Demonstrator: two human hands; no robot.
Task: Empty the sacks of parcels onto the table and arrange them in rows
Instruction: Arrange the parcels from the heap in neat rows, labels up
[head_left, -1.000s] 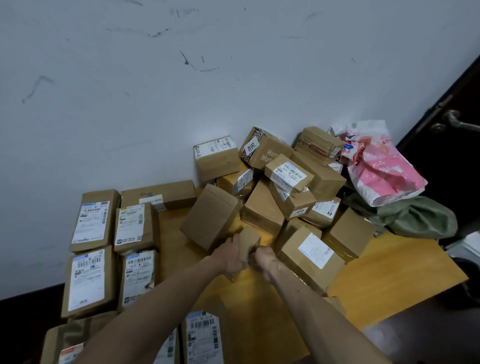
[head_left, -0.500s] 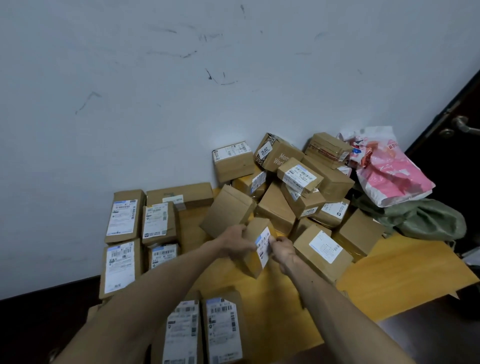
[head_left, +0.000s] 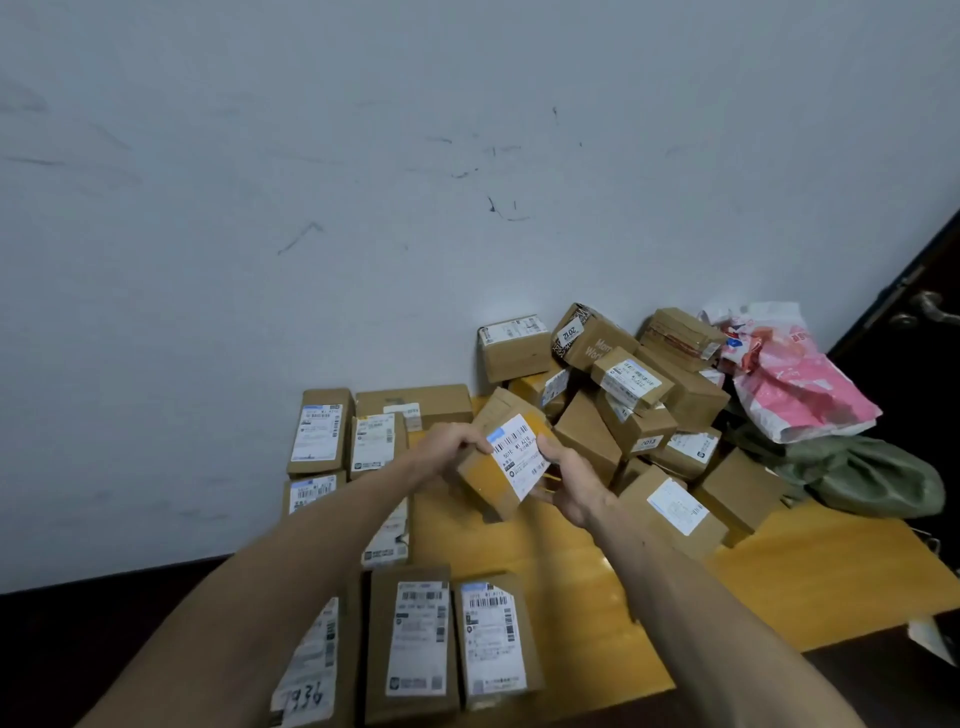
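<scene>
Yellow wooden table (head_left: 571, 597) set against a scuffed pale wall (head_left: 363, 208). There is a dark door (head_left: 935, 374) with a lever handle (head_left: 930, 307) at right, and dark floor (head_left: 62, 665) below. Both hands hold one parcel (head_left: 519, 452) above mid-table, tilted with its label up. The left hand (head_left: 449, 449) grips its left end, and the right hand (head_left: 566, 478) grips the right edge with fingers curled under. Rows (head_left: 415, 639) of parcels lie flat, labels up, along the table's left side. A loose pile (head_left: 631, 382) of boxes is heaped back right against the wall. A pink bag (head_left: 800, 384) leans beside the pile. A crumpled green sack (head_left: 862, 478) lies below it at the table's right edge.
</scene>
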